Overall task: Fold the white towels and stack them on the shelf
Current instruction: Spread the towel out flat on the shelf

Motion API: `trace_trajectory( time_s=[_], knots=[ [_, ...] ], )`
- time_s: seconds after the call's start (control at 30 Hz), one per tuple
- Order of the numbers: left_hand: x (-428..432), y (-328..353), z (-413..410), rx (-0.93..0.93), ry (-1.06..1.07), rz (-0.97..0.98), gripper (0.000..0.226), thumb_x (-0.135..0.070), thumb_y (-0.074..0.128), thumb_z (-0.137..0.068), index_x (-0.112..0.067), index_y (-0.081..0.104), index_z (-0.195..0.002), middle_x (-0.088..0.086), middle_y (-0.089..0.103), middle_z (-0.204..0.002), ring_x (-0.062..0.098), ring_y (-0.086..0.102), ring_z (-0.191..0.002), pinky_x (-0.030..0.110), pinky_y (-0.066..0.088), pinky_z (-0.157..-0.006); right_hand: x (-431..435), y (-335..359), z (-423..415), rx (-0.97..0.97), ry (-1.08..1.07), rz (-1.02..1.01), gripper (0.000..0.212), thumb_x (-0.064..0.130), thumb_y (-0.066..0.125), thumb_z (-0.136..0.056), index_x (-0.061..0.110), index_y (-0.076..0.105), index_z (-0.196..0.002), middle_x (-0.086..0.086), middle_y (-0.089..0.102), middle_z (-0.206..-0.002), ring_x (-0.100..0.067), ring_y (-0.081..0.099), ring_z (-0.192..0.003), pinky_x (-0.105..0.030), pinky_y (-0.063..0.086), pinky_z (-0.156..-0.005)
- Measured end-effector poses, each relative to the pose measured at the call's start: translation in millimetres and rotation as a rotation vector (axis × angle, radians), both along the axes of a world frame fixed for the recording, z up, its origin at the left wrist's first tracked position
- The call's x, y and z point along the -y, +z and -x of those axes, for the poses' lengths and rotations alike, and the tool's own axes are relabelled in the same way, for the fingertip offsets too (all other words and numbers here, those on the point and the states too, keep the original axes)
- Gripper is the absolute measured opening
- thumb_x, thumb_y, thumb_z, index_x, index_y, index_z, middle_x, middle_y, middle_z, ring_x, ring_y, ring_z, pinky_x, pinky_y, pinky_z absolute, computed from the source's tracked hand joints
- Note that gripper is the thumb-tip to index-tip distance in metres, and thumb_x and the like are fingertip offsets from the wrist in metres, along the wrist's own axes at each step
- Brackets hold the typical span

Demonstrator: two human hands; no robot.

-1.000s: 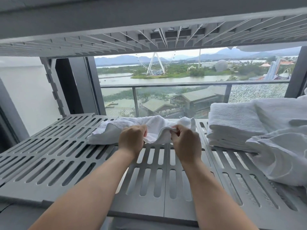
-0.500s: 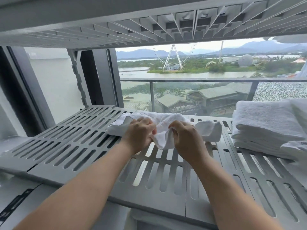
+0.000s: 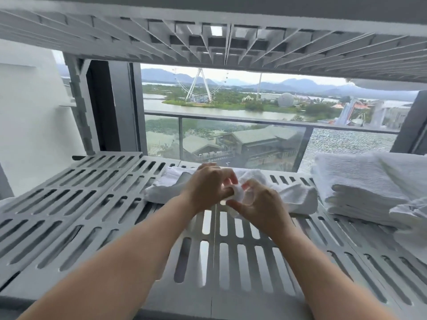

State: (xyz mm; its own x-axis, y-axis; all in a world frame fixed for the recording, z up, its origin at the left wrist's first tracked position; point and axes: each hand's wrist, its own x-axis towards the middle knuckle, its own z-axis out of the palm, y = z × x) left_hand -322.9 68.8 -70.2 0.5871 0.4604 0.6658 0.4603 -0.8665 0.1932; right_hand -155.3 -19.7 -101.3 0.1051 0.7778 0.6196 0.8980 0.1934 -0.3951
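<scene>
Two hands, left hand [image 3: 206, 188] and right hand [image 3: 262, 205], both pinching one crumpled white towel [image 3: 298, 197] | one folded terry stack [image 3: 355, 179] right | one slotted grey shelf [image 3: 242, 306]

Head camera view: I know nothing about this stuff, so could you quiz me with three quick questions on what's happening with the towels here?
1. True or false: the crumpled towel lies on the slatted shelf.
2. Where is the folded stack relative to the crumpled towel? A) to its left B) to its right C) on top of it
3. Fill in: the left hand and right hand both ___ the crumpled towel.
Key: 1 true; 2 B; 3 pinch.
</scene>
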Motion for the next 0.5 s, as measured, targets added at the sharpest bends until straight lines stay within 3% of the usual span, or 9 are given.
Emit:
trace_trajectory(
  time_s=[0.17,0.27,0.37,0.43,0.5],
  knots=[
    [-12.0,-6.8,-2.7,-0.038,-0.05,-0.045,0.031,-0.056,0.068,-0.085,-0.025,0.071,-0.088,-0.009,0.072,-0.084,0.014,0.066,-0.085,0.035,0.045,-0.092,-1.9,-5.3,-0.3,-0.001,-0.117,-0.133,0.029,0.048,0.065,-0.085,0.02,0.066,-0.08,0.01,0.059,-0.063,-0.016,0.058,-0.058,-0.026,0.037,-0.053],
    [-16.1,-12.3,0.5,-0.17,0.015,-0.13,0.026,-0.05,0.068,-0.087,-0.024,0.068,-0.091,-0.007,0.069,-0.092,0.022,0.063,-0.094,0.034,0.045,-0.086,0.7,-6.9,-14.4,-0.101,-0.202,-0.138,0.018,0.039,0.059,-0.081,0.021,0.061,-0.075,0.01,0.054,-0.057,-0.013,0.052,-0.055,-0.021,0.032,-0.051],
    [-19.5,-9.9,3.0,-0.114,0.102,-0.084,0.024,-0.045,0.072,-0.085,-0.027,0.064,-0.099,-0.007,0.068,-0.096,0.024,0.064,-0.091,0.031,0.045,-0.071,0.3,-11.2,-26.3,-0.156,-0.254,-0.148,0.018,0.03,0.054,-0.087,0.019,0.054,-0.073,0.008,0.05,-0.053,-0.01,0.05,-0.051,-0.02,0.032,-0.049],
    [-18.3,-1.3,-0.8,-0.113,0.136,-0.073,0.026,-0.045,0.073,-0.085,-0.028,0.06,-0.1,-0.008,0.068,-0.097,0.023,0.066,-0.089,0.03,0.046,-0.067,-2.0,-10.2,-31.3,-0.192,-0.288,-0.177,0.017,0.024,0.056,-0.09,0.019,0.053,-0.075,0.007,0.051,-0.053,-0.01,0.05,-0.051,-0.026,0.033,-0.049],
    [-14.1,8.5,-6.8,-0.123,0.162,-0.081,0.027,-0.047,0.072,-0.086,-0.029,0.059,-0.101,-0.008,0.069,-0.098,0.022,0.066,-0.088,0.03,0.048,-0.067,-3.6,-3.9,-37.6,-0.247,-0.323,-0.217,0.014,0.025,0.056,-0.09,0.023,0.053,-0.076,0.01,0.051,-0.054,-0.005,0.049,-0.053,-0.023,0.033,-0.049]
  ],
)
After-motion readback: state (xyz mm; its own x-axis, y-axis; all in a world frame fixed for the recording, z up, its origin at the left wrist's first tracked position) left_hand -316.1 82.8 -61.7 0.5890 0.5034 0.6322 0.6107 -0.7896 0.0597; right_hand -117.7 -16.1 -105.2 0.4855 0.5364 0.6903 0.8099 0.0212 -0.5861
